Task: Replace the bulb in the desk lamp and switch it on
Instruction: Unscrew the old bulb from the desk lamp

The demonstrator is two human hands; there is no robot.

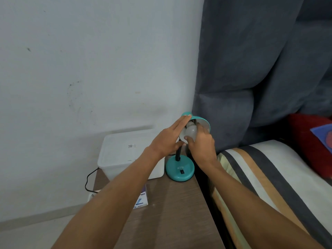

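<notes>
A teal desk lamp stands on the wooden bedside table, its round base (179, 170) carrying a black switch on top. The teal shade (202, 120) is tilted up toward me, white inside. A white bulb (190, 131) sits at the mouth of the shade. My right hand (201, 144) grips the bulb from the right, thumb under it. My left hand (168, 141) lies flat against the left side of the shade, fingers stretched along its back, steadying it. The lamp's black neck shows just below my hands.
A white lidded plastic box (125, 151) sits left of the lamp base. A small bulb carton (142, 202) lies under my left forearm. A black cable (89, 180) hangs off the table's left edge. A grey headboard and striped pillow (265, 177) are on the right.
</notes>
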